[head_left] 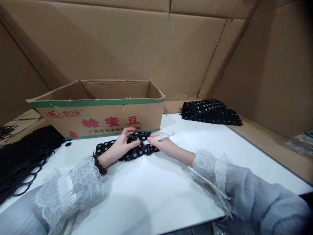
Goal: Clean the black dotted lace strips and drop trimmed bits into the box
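Nearest us is the white counter (146, 199). Our left hand (118, 148) has its fingers parted: the thumb lies on the dotted cloth (140, 150), the index finger arches near its far edge, and we cannot tell how firmly it grips. Our right hand (165, 144) has its fingers closed round the slim white tool (162, 136), which slants over the cloth's right part.

The cloth lies folded on the counter, just in front of the box (102, 119). We judge it light, soft and limp, perhaps a little slippery, so one pinch would let its layers slide. We would hold it flat by thumb and fingers through all the folds, close to the tool's tip. The tool looks light and stiff, best taken around its barrel.

Farther right lies more dotted fabric (210, 112).
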Tool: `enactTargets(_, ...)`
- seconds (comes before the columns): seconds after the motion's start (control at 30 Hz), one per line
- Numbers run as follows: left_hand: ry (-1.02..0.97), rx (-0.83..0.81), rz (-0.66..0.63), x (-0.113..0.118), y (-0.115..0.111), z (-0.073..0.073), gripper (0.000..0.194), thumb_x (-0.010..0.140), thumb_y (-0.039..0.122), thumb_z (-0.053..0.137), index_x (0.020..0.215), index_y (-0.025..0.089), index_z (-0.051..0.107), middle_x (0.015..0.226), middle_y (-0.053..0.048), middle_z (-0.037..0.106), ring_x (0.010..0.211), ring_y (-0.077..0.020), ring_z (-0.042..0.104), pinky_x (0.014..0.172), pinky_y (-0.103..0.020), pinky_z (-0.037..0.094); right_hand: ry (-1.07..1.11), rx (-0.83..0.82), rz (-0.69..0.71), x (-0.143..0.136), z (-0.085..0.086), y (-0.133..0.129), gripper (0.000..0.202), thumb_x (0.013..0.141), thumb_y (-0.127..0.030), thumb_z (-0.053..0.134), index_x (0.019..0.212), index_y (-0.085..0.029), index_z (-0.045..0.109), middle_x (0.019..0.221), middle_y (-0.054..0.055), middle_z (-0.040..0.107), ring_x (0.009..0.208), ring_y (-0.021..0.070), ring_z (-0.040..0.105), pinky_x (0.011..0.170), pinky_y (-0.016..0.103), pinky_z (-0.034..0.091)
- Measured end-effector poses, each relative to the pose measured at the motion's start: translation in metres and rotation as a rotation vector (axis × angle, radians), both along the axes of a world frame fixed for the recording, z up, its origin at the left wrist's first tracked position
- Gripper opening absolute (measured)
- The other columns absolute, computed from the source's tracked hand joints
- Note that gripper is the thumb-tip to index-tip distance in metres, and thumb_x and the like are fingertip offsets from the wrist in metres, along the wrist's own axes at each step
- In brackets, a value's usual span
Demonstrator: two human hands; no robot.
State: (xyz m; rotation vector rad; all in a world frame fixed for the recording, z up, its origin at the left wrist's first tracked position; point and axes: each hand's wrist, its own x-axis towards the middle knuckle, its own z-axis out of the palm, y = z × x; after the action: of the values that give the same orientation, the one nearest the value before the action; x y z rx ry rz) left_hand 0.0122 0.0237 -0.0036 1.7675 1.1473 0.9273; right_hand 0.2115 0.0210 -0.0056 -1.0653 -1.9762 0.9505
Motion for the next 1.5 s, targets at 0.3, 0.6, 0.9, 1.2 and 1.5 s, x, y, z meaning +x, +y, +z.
enactTargets(0.3,0.123,-0.074,-0.115,0.000,-0.005,0.007,0.055,0.074,0.029,0.058,0.123,0.021,0.036,0.105,-0.005,0.057,0.095,-0.0200,0.056,0.084,-0.035,0.045,-0.041,0.171,0.002,-0.001,0.001,0.000,0.034,0.085,-0.027,0.041,0.053,-0.018,0.037,0.061,-0.002,0.040,0.071,0.0128,0.045,0.067,0.026,0.032)
enactTargets(0.6,-0.019,-0.164,-0.097,0.003,-0.006,0.010,0.057,0.072,0.029,0.060,0.123,0.020,0.036,0.104,-0.007,0.059,0.096,-0.0205,0.058,0.085,-0.037,0.046,0.007,0.122,0.023,0.002,0.001,0.005,0.031,0.083,-0.021,0.041,0.053,-0.017,0.045,0.071,0.000,0.043,0.073,0.0129,0.046,0.068,0.027,0.033)
enactTargets(0.9,-0.083,-0.162,-0.077,0.003,-0.004,0.003,0.062,0.073,0.029,0.060,0.126,0.020,0.031,0.106,-0.007,0.057,0.090,-0.0182,0.059,0.081,-0.036,0.047,-0.225,0.397,-0.048,-0.006,-0.005,0.001,0.030,0.086,-0.022,0.039,0.056,-0.018,0.038,0.068,0.001,0.045,0.078,0.0149,0.045,0.070,0.029,0.030)
enactTargets(1.2,-0.031,-0.119,-0.042,0.003,-0.004,0.001,0.055,0.075,0.031,0.057,0.124,0.020,0.034,0.107,-0.006,0.057,0.093,-0.0185,0.058,0.083,-0.035,0.046,-0.177,0.276,-0.059,-0.006,-0.006,0.014,0.029,0.085,-0.026,0.040,0.057,-0.017,0.046,0.070,0.002,0.047,0.079,0.0151,0.048,0.068,0.028,0.034)
enactTargets(1.5,0.143,-0.074,-0.143,-0.002,-0.003,0.005,0.074,0.069,0.037,0.064,0.131,0.022,0.025,0.119,-0.009,0.052,0.105,-0.0226,0.054,0.089,-0.038,0.044,-0.045,0.021,0.095,0.007,0.002,0.014,0.029,0.078,-0.023,0.048,0.050,-0.017,0.052,0.068,-0.001,0.044,0.074,0.0130,0.046,0.071,0.025,0.035)
